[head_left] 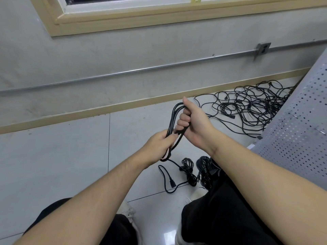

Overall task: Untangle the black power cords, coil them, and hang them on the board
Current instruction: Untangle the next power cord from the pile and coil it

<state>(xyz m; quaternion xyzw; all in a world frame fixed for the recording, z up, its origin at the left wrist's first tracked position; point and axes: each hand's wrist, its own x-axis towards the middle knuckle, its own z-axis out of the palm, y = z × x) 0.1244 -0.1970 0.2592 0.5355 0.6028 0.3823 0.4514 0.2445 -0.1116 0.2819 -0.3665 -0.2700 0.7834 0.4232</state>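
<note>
My right hand point(192, 121) was clamped round the top of the coiled cord point(172, 124), my left hand point(159, 147) pinching its lower end, both held above the floor point(62, 156). I judged the loops needed keeping even and the loose tail wrapped snugly. The cord looked black, slim, folded into long loops; its plug point(172, 183) probably trailed below.

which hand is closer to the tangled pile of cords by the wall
Right. The right hand, gripping the top of the coiled cord, sits just left of the tangled pile; the left hand holds the coil's lower end, farther away.
</note>
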